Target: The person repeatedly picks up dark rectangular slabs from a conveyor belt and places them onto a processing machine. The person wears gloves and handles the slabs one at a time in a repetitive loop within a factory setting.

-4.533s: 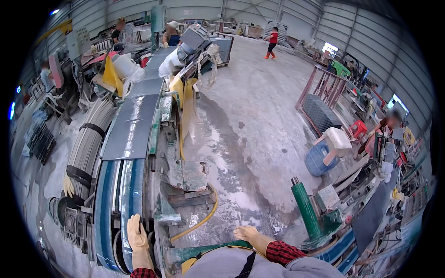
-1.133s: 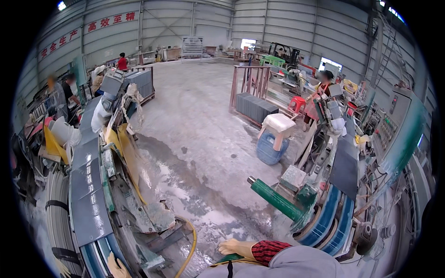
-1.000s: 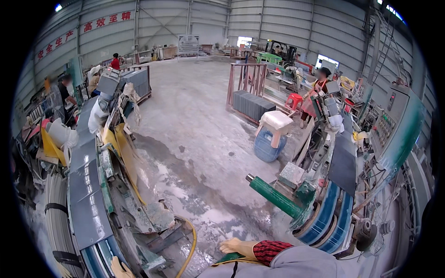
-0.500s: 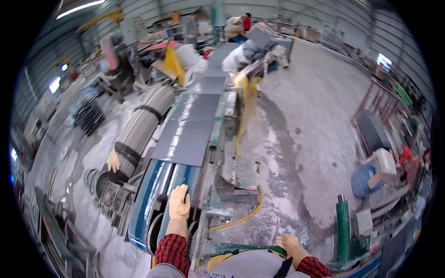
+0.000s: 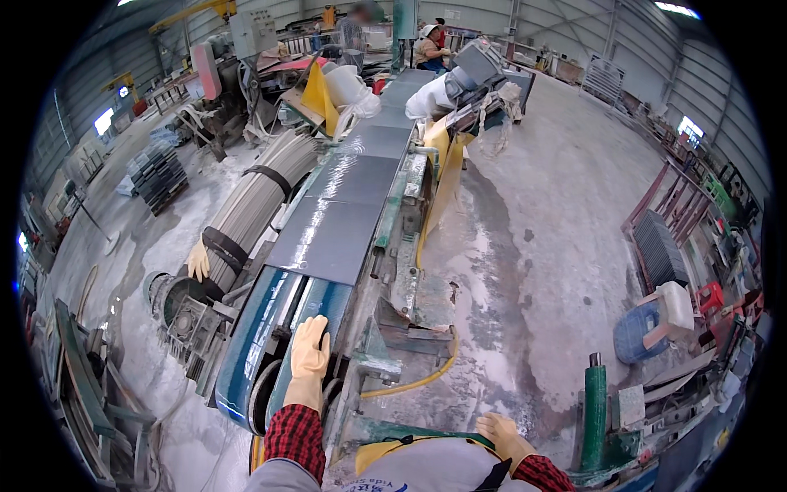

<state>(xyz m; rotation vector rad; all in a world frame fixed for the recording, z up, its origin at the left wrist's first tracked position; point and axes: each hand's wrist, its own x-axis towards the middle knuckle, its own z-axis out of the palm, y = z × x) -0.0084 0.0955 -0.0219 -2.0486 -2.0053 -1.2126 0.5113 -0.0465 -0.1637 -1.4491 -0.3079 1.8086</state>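
My left hand [image 5: 309,351], in a pale rubber glove, lies with its fingers stretched out on the blue conveyor belt [image 5: 253,336] at the machine's near end. Just beyond its fingertips is the front edge of a dark grey stone slab [image 5: 320,240]. More slabs follow it in a row along the line, their tops wet and shiny. My right hand [image 5: 504,436], gloved alike, rests low on the right by the end of a green rail [image 5: 410,430]. Its fingers are slightly bent and partly foreshortened; nothing shows in them.
Left of the belt are a strapped bundle of grey strips [image 5: 256,202], a motor [image 5: 195,324] and a spare glove [image 5: 197,261]. A yellow hose [image 5: 426,373] curves on the right. Farther right stand a green post [image 5: 593,418] and a blue barrel [image 5: 639,332]. People work at the far end.
My view has tilted and shifted a little, so the scene sits differently in the picture. Both hands keep their places, and the nearest slab shows no clear movement along the belt.
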